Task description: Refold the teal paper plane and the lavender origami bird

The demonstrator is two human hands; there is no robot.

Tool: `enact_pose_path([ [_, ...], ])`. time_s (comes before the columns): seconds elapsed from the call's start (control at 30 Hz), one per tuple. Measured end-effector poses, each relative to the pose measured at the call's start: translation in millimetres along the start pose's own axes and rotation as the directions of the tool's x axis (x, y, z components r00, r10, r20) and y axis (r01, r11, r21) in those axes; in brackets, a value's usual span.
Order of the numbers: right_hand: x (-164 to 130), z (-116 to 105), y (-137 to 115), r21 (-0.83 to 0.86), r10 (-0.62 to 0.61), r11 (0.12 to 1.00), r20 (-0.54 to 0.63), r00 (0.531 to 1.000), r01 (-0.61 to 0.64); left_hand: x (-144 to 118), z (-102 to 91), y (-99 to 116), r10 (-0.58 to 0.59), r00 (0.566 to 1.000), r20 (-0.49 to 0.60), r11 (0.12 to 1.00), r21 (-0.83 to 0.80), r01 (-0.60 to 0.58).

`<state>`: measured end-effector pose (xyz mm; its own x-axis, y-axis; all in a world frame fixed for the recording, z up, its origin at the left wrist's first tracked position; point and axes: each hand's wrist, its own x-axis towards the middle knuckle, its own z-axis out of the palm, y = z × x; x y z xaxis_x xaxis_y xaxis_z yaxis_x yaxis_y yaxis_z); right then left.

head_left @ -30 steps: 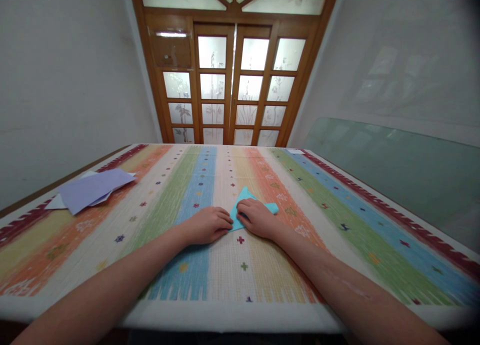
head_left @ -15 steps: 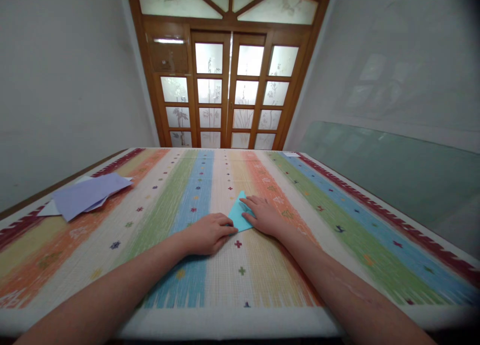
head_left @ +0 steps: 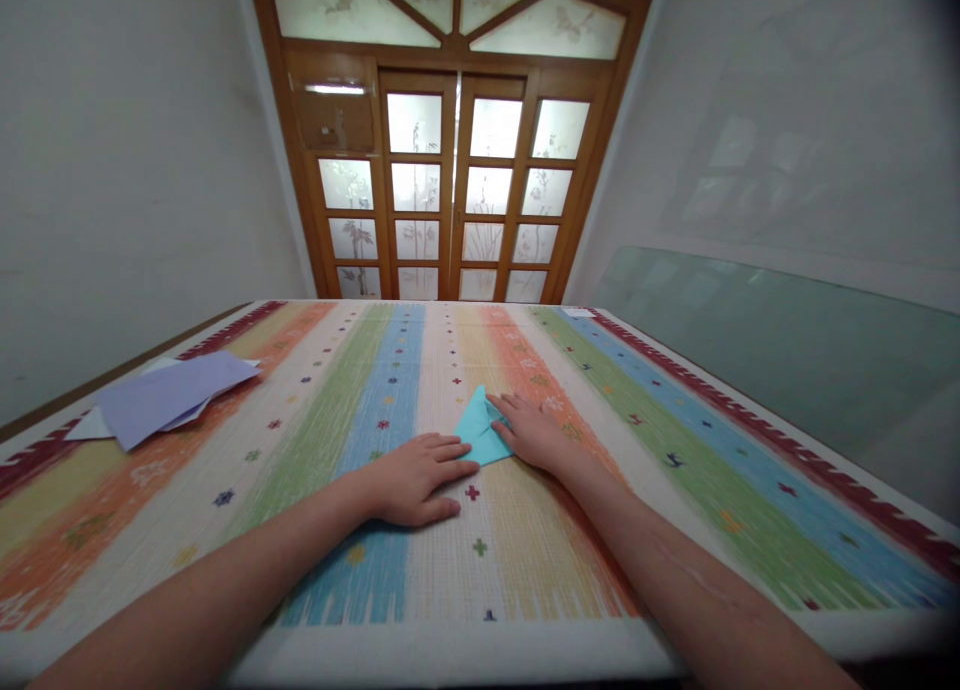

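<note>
A small light-blue folded paper (head_left: pixel 475 432), roughly triangular with its point away from me, lies on the striped tablecloth in front of me. My left hand (head_left: pixel 420 478) rests palm down at its lower left corner, fingers stretched out and the fingertips touching the paper's edge. The thumb is spread apart on the cloth. At the right edge of the paper is my right hand (head_left: pixel 529 430), its fingers bent and holding that side against the table. The right fingers cover part of the paper.
Purple and white paper sheets (head_left: pixel 176 395) lie in a loose pile at the left. A small white piece (head_left: pixel 577 312) sits near the far right edge. The striped tablecloth (head_left: pixel 315 570) covers the table. Beyond stand wooden glazed doors (head_left: pixel 454 185); a greenish panel (head_left: pixel 750 340) leans at the right wall.
My left hand has uncurled its fingers from the corner of the blue paper and now lies flatter, thumb spread. The right hand stays on the paper. The view has shifted slightly.
</note>
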<state>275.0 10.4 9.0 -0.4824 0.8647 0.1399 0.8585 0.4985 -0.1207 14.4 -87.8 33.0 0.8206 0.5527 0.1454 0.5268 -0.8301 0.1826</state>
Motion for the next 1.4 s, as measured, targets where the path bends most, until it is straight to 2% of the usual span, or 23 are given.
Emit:
enact_pose_path([
  [0.3,-0.6,-6.6,1.8,0.008,0.081,0.997,-0.003,0.997,-0.081,1.2,-0.2,2.2,-0.009,1.000,0.010,1.000,0.025,0.008],
  [0.4,-1.9,-12.8,2.7,0.019,0.068,0.998,-0.038,0.997,-0.067,1.2,-0.9,2.9,-0.015,1.000,0.018,0.999,0.029,0.015],
  [0.5,-6.2,-25.6,-2.8,0.024,-0.010,1.000,-0.133,0.991,0.013,1.3,-0.8,2.5,-0.017,1.000,0.011,0.999,0.029,0.017],
  [0.6,-13.1,-39.0,-14.4,0.003,-0.175,0.984,-0.189,0.966,0.178,1.7,0.2,1.2,-0.008,1.000,-0.003,1.000,0.019,0.008],
  [0.7,-18.6,-42.9,-24.4,0.013,-0.299,0.953,-0.130,0.945,0.303,1.8,1.1,0.2,-0.007,1.000,-0.005,1.000,0.009,0.007],
  [0.77,-19.6,-39.7,-26.0,0.039,-0.307,0.950,-0.075,0.949,0.310,1.7,1.1,0.3,-0.011,1.000,-0.003,1.000,0.006,0.011],
  [0.97,-15.8,-30.8,-7.0,0.130,-0.196,0.974,0.069,0.978,0.186,1.2,0.1,1.6,-0.006,1.000,-0.010,1.000,-0.004,0.006],
  [1.1,-13.7,-30.5,15.5,0.137,-0.101,0.987,0.108,0.989,0.086,1.0,-0.1,1.4,-0.012,1.000,-0.007,1.000,0.002,0.012],
  [1.2,-10.4,-28.5,36.7,0.157,-0.054,0.987,0.141,0.988,0.031,0.8,-0.3,1.2,-0.005,1.000,-0.018,1.000,-0.015,0.005],
  [1.4,-5.5,-29.0,80.0,0.170,0.128,0.971,0.210,0.969,-0.165,1.4,0.9,0.3,-0.004,1.000,-0.017,1.000,-0.014,0.004],
])
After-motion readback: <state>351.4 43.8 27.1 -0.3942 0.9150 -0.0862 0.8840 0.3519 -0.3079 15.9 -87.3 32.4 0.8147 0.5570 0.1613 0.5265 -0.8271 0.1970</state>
